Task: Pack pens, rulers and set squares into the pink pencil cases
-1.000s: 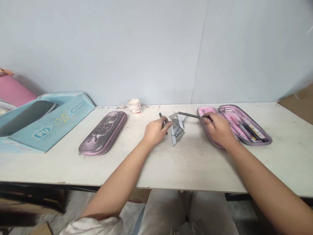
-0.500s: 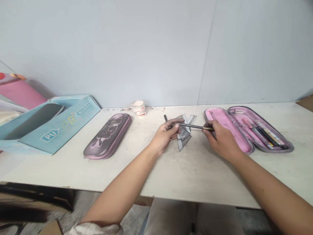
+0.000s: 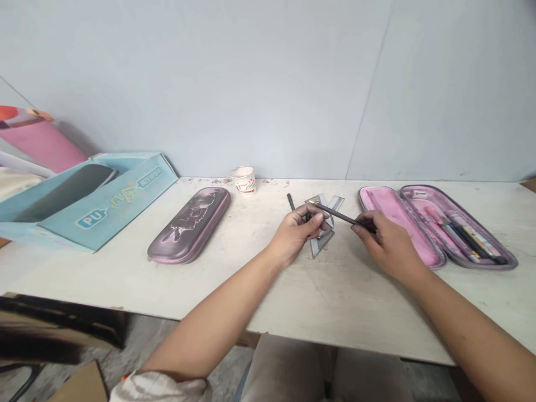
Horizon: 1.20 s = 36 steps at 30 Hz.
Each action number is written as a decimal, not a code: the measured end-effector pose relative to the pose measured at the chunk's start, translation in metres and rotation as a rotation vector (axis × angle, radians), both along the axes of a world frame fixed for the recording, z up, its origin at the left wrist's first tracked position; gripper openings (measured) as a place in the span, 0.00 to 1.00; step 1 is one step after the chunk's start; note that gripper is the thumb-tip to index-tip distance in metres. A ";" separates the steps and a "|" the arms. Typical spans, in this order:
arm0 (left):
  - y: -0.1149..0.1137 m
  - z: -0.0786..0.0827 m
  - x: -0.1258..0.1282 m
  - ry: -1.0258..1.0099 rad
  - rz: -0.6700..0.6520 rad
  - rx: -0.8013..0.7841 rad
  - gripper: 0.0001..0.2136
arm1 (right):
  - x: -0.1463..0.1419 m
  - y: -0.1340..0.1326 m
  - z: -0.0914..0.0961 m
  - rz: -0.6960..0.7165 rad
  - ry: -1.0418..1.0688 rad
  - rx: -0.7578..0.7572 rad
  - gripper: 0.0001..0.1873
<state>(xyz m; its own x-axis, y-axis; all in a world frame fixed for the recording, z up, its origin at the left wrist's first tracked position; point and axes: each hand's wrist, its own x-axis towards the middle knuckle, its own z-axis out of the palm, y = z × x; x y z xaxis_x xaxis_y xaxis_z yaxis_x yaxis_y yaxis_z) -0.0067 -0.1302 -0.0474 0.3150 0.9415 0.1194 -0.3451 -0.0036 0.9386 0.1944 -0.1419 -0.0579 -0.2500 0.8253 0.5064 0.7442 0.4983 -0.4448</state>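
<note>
We pinch a dark pen (image 3: 345,216) between the thumb and fingers of our right hand (image 3: 389,243), closed firmly near one end, the pale tip slanting up to our left hand (image 3: 297,231). The left fingers are curled with the thumb brought near them; we cannot tell whether they grip the pen's tip. A black stick (image 3: 290,201) pokes out beyond that hand, its near end hidden, so we cannot tell whether we hold it.

Just behind and below the pen, clear set squares (image 3: 321,243) lie overlapping on the table (image 3: 234,285). To our right, near the right hand, the pink case (image 3: 396,215) lies spread wide, pencils and markers (image 3: 469,237) in its far half. To our left rests the dark case (image 3: 190,226), closed, with a paper cup (image 3: 245,183) near the wall (image 3: 251,84) and a blue box (image 3: 121,204) farther left.
</note>
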 end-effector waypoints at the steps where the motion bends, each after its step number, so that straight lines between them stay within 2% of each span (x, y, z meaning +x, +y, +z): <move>1: 0.000 -0.001 0.000 0.014 0.003 0.005 0.11 | 0.000 0.000 0.000 -0.006 0.004 0.012 0.10; 8: -0.002 -0.003 0.003 0.150 0.011 0.060 0.10 | 0.000 -0.002 -0.001 -0.038 -0.028 0.055 0.08; 16: -0.004 0.000 0.003 0.251 0.016 0.180 0.06 | 0.000 -0.004 0.002 0.005 -0.089 0.058 0.12; 22: -0.002 -0.004 0.001 0.297 0.055 0.206 0.19 | 0.005 -0.002 0.003 -0.033 -0.049 0.147 0.12; 26: 0.003 -0.007 -0.001 0.387 0.127 0.267 0.22 | 0.014 0.001 0.006 -0.079 -0.022 0.233 0.11; 32: 0.002 -0.005 -0.005 0.672 0.258 0.412 0.27 | 0.020 0.003 0.007 -0.076 -0.037 0.244 0.11; 36: 0.001 -0.006 -0.007 0.805 0.285 0.570 0.29 | 0.017 0.003 0.004 -0.078 -0.084 0.236 0.12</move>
